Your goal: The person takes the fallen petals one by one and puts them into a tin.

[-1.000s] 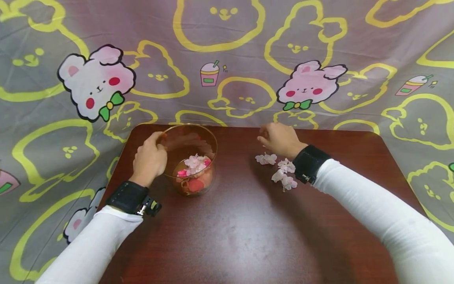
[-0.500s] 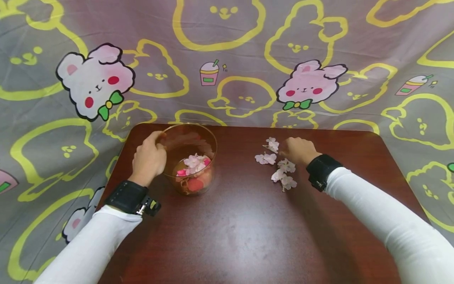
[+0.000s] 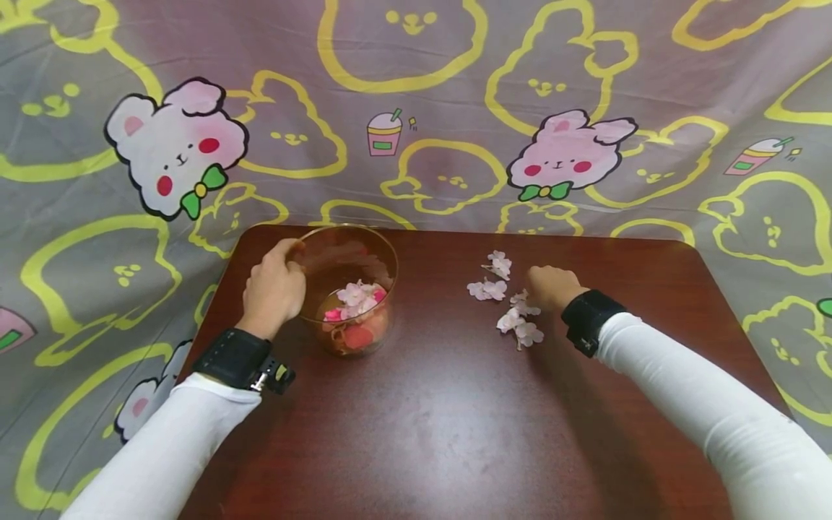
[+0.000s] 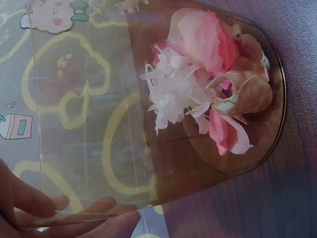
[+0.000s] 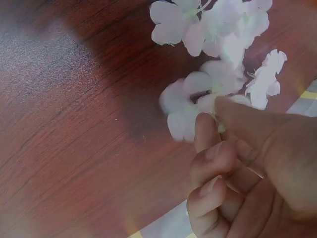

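Note:
My left hand (image 3: pixel 274 292) grips the rim of a clear amber container (image 3: pixel 354 345) that stands on the table. In the left wrist view, fingers (image 4: pixel 34 203) lie on both sides of its wall. Inside it are pink petals (image 4: pixel 218 44), a brownish curled petal (image 4: pixel 250 94) and white blossoms (image 4: pixel 176 89). My right hand (image 3: pixel 554 287) is low over the right side of the table, beside several loose pale pink blossoms (image 3: pixel 510 319). In the right wrist view, its thumb and forefinger pinch a pale blossom (image 5: pixel 181 106), while the other fingers are curled.
The dark red-brown table (image 3: pixel 442 426) has rounded back corners. A grey cartoon-print cloth (image 3: pixel 442 72) hangs behind it and at both sides. Two loose blossoms (image 3: pixel 497 265) lie farther back, left of my right hand.
My right hand has moved right and a little nearer to me, bringing a blossom at the back into sight. My left hand and the container have stayed put.

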### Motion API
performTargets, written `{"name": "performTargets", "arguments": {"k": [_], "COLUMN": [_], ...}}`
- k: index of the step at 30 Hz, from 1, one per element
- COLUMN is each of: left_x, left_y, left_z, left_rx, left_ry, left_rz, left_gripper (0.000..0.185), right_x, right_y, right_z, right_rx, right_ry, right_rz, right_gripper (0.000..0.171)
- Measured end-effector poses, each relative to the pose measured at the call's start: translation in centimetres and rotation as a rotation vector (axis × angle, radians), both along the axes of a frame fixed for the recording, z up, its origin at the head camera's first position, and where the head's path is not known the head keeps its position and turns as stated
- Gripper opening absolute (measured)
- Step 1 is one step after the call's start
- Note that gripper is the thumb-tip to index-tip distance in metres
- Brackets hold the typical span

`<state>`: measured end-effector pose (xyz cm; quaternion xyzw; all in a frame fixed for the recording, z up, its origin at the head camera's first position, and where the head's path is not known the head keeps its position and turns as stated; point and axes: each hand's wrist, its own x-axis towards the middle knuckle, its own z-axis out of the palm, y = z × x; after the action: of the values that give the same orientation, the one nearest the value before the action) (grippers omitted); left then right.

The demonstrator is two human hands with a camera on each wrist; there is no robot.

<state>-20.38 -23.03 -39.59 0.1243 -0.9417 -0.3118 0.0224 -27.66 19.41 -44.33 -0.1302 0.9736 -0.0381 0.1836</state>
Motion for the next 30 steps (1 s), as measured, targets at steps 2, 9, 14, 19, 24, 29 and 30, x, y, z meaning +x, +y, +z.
{"name": "performTargets", "arguments": {"k": [2, 9, 14, 19, 24, 29, 30], "left_x": [0.0, -0.2, -0.1, 0.0, 0.0, 0.0, 0.0], "left_y": [0.0, 0.0, 0.0, -0.1, -0.1, 0.0, 0.0], "left_z": [0.0, 0.1, 0.1, 0.0, 0.0, 0.0, 0.1], "left_rx": [-0.002, -0.002, -0.009, -0.010, -0.016, -0.014, -0.014], "left_ry": [0.003, 0.000, -0.003, -0.007, -0.001, -0.002, -0.001], "left_rz": [0.000, 0.000, 0.001, 0.000, 0.001, 0.004, 0.005], "left_gripper": [0.046, 0.047, 0.046, 0.046, 0.045, 0.046, 0.046], "right_x": [0.1, 0.0, -0.3, -0.6, -0.5, -0.4, -0.4], "right_y": [0.1, 0.3, 0.3, -0.2, -1.3, -2.6, -2.9], "right_z": [0.0, 0.2, 0.8, 1.5, 2.2, 3.0, 3.1], "right_rx": [0.002, 0.009, -0.018, -0.053, -0.054, -0.069, -0.077], "right_ry": [0.010, 0.043, 0.088, 0.125, 0.155, 0.163, 0.165], "right_rz": [0.016, 0.020, 0.009, 0.009, 0.033, 0.068, 0.075], "right_gripper": [0.009, 0.006, 0.007, 0.011, 0.010, 0.005, 0.004]}}
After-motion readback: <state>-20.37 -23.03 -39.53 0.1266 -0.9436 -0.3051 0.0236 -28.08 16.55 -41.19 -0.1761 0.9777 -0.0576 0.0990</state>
